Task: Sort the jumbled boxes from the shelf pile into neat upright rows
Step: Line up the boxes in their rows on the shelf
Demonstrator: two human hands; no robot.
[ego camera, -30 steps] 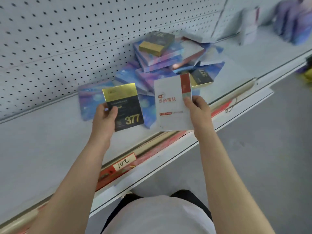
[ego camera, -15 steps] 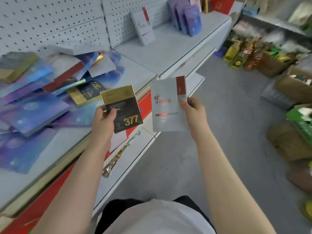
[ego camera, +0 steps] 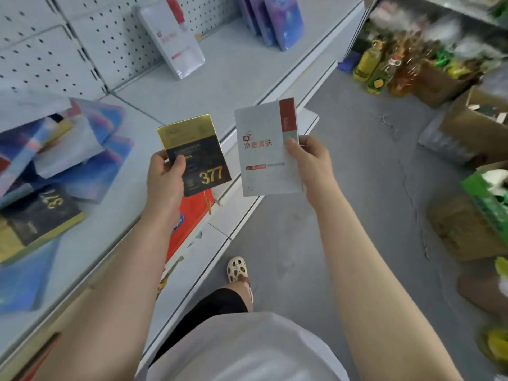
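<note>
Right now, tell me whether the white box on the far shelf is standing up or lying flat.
Standing, but tilted: the white box rests on its bottom edge on the shelf and leans back against the pegboard.

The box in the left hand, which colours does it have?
Black box with a gold top and gold "377", head view.

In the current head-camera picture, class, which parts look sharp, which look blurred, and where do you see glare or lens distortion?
Head view: the black-and-gold box in the left hand and the white box in the right hand are sharp; the shelf pile and floor goods smear with motion blur; the gold band shows glare; the shelf edge bows, wide-angle distortion.
</note>
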